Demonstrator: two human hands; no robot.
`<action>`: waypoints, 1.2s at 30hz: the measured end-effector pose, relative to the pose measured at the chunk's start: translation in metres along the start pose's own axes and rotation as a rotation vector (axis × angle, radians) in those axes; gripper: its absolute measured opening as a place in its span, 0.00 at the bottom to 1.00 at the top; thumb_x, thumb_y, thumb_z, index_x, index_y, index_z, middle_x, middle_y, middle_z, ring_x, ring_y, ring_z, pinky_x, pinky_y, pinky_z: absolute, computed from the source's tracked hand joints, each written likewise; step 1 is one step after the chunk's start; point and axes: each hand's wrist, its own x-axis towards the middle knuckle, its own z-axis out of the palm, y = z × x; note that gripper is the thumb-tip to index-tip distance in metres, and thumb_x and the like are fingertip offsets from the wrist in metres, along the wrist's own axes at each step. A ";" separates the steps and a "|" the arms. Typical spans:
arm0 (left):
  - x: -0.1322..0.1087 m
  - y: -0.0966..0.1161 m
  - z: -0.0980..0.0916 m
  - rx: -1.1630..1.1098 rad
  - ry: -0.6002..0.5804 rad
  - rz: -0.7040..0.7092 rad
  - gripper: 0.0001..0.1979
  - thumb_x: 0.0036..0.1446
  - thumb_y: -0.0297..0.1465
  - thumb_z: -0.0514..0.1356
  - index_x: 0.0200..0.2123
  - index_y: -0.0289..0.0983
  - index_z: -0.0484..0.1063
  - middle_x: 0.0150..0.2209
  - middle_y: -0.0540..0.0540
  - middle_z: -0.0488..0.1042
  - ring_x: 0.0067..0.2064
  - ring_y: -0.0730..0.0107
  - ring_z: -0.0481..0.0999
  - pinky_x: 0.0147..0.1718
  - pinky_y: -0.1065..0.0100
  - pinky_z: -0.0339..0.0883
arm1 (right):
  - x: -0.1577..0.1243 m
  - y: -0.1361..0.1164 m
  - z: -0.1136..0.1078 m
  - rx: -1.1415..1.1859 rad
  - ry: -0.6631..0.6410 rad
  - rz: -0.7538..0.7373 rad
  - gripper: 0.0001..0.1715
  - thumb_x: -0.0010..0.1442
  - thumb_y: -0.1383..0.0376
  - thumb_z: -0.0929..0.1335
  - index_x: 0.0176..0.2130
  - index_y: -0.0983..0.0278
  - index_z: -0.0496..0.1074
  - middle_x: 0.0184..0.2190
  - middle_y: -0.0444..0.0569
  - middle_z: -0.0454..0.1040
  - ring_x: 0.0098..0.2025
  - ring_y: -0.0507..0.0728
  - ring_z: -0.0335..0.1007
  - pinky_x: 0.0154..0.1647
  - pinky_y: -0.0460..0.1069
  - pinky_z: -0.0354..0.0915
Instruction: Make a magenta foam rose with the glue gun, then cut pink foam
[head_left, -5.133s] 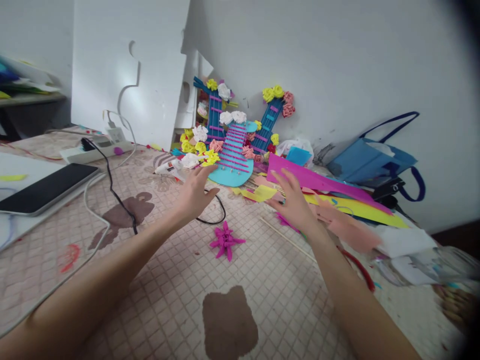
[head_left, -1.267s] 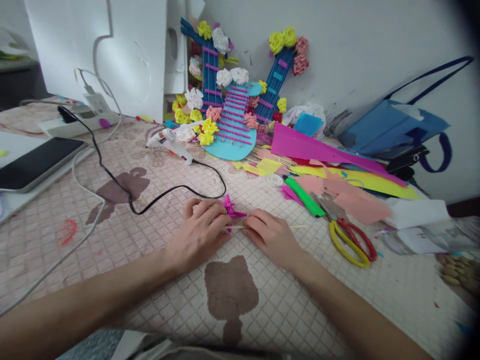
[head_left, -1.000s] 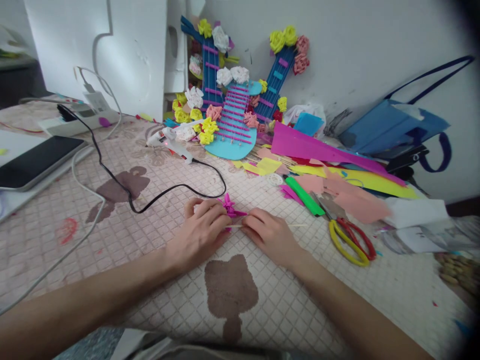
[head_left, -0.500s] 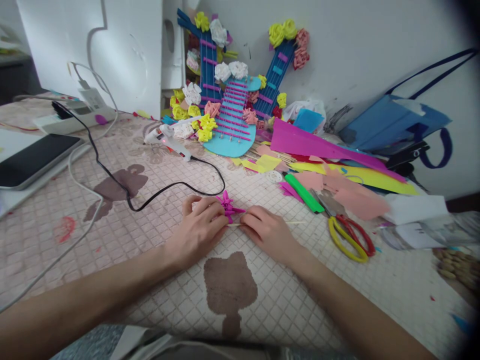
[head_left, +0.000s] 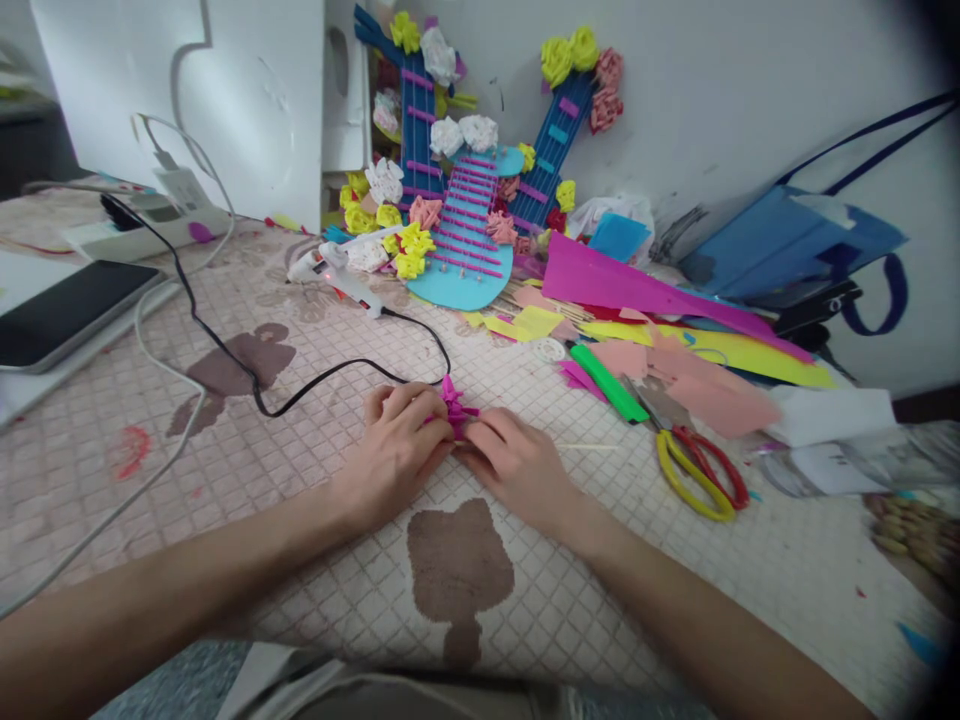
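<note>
Low over the table, a small magenta paper flower (head_left: 452,408) with pointed petals sits between my two hands. My left hand (head_left: 401,440) is closed on its left side, fingers curled and partly hiding it. From the right, my right hand (head_left: 514,460) pinches at the flower's lower right petals, the fingertips close to those of the left. A thin pale stick (head_left: 589,446) lies on the table under and beyond the right hand; its left part is hidden.
Behind stands a blue paper model (head_left: 469,235) with paper flowers. A glue gun (head_left: 334,278) rests left of it, its black cord (head_left: 352,366) running across the table. To the right lie a green cutter (head_left: 607,383), scissors (head_left: 697,470) and coloured paper sheets (head_left: 660,300). A phone (head_left: 71,310) lies far left.
My right hand has moved slightly left, closer to the left hand and onto the flower. The flower has turned a little and shows less of its petals.
</note>
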 end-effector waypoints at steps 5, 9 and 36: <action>0.000 0.000 0.000 -0.020 -0.012 -0.009 0.06 0.62 0.27 0.55 0.33 0.37 0.71 0.39 0.44 0.72 0.49 0.56 0.64 0.46 0.52 0.56 | 0.002 -0.003 0.004 -0.019 -0.003 -0.022 0.09 0.65 0.68 0.62 0.34 0.64 0.70 0.35 0.50 0.72 0.38 0.56 0.67 0.34 0.49 0.64; 0.000 0.000 0.000 -0.036 -0.013 -0.010 0.05 0.62 0.27 0.55 0.34 0.37 0.70 0.39 0.44 0.72 0.48 0.58 0.65 0.46 0.52 0.56 | 0.002 -0.001 0.005 0.011 -0.017 -0.015 0.10 0.66 0.67 0.61 0.34 0.63 0.70 0.35 0.50 0.72 0.38 0.56 0.67 0.34 0.49 0.64; -0.001 0.000 0.001 0.008 -0.011 0.017 0.07 0.62 0.28 0.55 0.32 0.38 0.70 0.39 0.45 0.71 0.49 0.58 0.64 0.48 0.52 0.54 | -0.002 -0.001 0.004 0.144 0.128 -0.010 0.09 0.65 0.67 0.61 0.41 0.63 0.70 0.38 0.53 0.71 0.41 0.57 0.68 0.39 0.51 0.69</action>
